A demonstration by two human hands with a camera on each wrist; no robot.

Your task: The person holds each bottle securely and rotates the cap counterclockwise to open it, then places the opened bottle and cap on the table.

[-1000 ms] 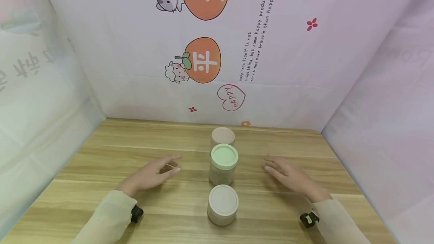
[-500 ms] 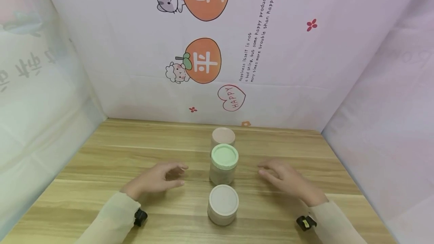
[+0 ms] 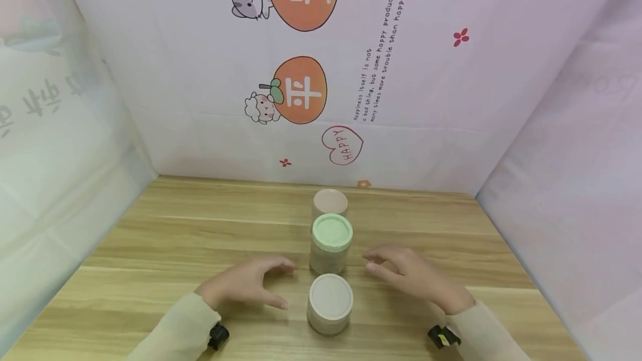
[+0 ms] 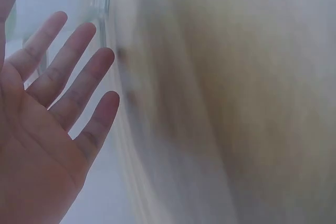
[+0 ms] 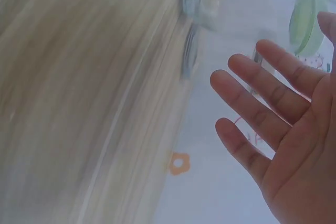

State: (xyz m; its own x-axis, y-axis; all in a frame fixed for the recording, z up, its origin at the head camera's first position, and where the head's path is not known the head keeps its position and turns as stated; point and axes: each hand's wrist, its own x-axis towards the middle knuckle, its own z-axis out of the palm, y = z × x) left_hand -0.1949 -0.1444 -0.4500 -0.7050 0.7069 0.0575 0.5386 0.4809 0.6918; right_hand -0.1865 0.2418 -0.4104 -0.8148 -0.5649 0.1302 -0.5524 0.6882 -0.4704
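Note:
Three lidded jars stand in a line on the wooden table. Nearest is a short jar with an off-white lid (image 3: 330,297). Behind it rises a taller clear jar with a light green lid (image 3: 332,232), which partly hides a jar with a pinkish-beige lid (image 3: 330,201). My left hand (image 3: 253,282) hovers left of the short jar, thumb and fingers spread apart, touching nothing. On the right, my right hand (image 3: 413,274) is beside the green-lidded jar, fingers gently bent and apart from it. The right wrist view shows the green lid (image 5: 308,20) past my fingertips (image 5: 226,80).
The wood-grain table (image 3: 200,210) meets a white printed cloth (image 3: 210,144) at its back edge. Pale cloth walls (image 3: 577,183) close in the left and right sides. Each wrist carries a small black camera, such as the left one (image 3: 218,337).
Both hands have moved inward and nearer the front, closing in on the short jar from either side. The left thumb and fingers have spread wider. The jars have stayed in place.

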